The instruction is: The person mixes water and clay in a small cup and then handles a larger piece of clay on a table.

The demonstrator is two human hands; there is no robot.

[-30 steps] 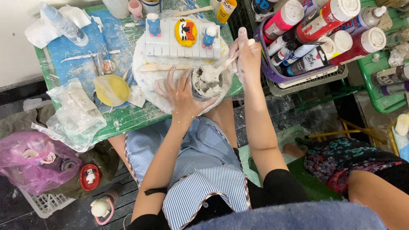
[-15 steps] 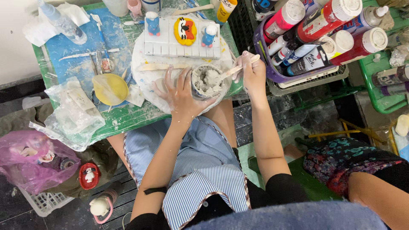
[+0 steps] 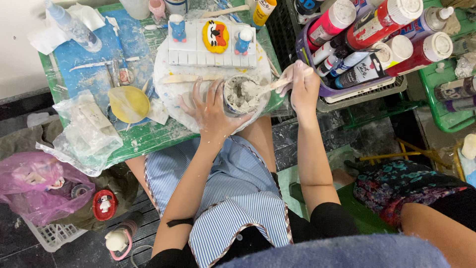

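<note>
My left hand wraps around a small cup full of grey-white plaster paste, which rests on a round white board. My right hand grips a wooden stick whose tip is sunk in the paste. Behind the cup a white mould tray carries a yellow-and-orange painted figure between two small blue ones. Both hands are smeared with plaster.
A green table holds a blue mat, a yellow lid, a crumpled plastic bag and a spray bottle. A purple basket of paint bottles stands at the right. A pink bag lies on the floor at left.
My right hand has come down from above the cup and now has the stick dipped in the paste. My left hand has stayed on the cup.
</note>
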